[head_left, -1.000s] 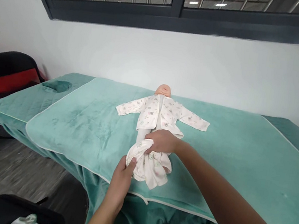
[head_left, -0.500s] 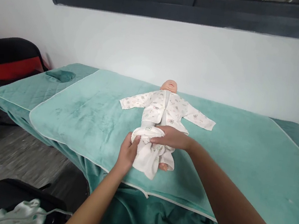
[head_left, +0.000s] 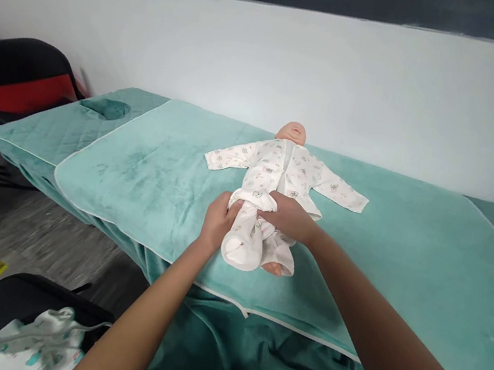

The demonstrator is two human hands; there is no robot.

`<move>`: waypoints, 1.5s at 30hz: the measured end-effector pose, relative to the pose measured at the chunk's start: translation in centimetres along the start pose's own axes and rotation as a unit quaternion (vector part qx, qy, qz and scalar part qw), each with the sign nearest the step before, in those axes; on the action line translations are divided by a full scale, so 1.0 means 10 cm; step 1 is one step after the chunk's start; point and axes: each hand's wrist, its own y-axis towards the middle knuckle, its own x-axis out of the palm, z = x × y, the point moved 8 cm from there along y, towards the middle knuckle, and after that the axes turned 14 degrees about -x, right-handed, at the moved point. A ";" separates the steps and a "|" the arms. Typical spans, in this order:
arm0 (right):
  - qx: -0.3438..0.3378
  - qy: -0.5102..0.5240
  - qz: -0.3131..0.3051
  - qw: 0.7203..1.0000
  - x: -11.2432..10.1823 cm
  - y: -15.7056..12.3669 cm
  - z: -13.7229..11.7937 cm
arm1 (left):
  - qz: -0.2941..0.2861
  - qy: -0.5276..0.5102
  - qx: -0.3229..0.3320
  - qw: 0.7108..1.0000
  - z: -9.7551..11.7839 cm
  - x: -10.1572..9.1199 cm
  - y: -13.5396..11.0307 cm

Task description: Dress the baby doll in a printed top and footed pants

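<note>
A baby doll (head_left: 291, 132) lies on its back on a teal towel (head_left: 145, 175) spread over a padded table. It wears a white printed top (head_left: 277, 171) with the sleeves spread out. White printed pants (head_left: 244, 244) cover its legs, and one bare foot (head_left: 272, 269) pokes out at the bottom. My left hand (head_left: 217, 221) is closed on the waistband at the doll's left side of the picture. My right hand (head_left: 289, 217) grips the waistband on the other side, at the doll's belly.
A black and red chair (head_left: 15, 79) stands at the left end of the table. A small teal cloth (head_left: 104, 107) lies near that end. At the lower left sits a black bin (head_left: 21, 305) with more pale printed clothing (head_left: 34, 345). The wall runs close behind the table.
Both hands have slid the pants up the doll's legs from the feet to the waist. The bunched fabric is now stretched along the legs. The camera has tipped down.
</note>
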 end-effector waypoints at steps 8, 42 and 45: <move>-0.027 0.088 0.022 0.995 0.00 -0.05 0.02 | 0.002 0.022 0.056 0.998 0.08 0.05 0.26; 0.031 -0.229 0.181 0.956 -0.44 -0.09 0.21 | -0.170 0.223 0.096 0.955 0.74 0.29 0.47; 0.048 -0.215 0.200 0.955 -0.50 -0.06 0.25 | -0.055 0.267 0.137 0.952 0.78 0.27 0.42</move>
